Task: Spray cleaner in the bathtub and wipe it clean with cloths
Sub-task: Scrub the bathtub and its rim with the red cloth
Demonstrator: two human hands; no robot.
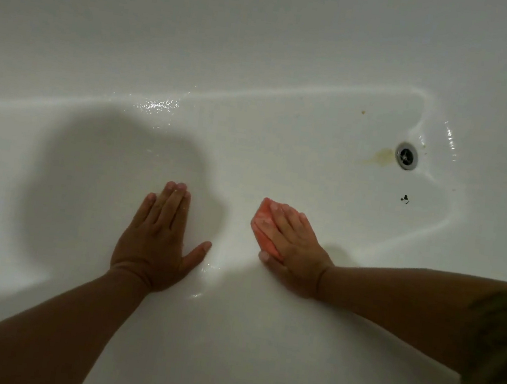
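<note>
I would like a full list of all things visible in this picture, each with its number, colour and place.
glossy white bathtub: one, white, fills the view
round metal drain: one, silver, tub floor, far right
yellowish-brown stain: one, just left of the drain
small dark speck: one, black, nearer than the drain
folded orange-pink cloth: one, on the tub under the right hand
olive-green sleeve: one, right edge
left hand: one, flat on the tub surface
right hand: one, straight fingers pressing the cloth
</note>
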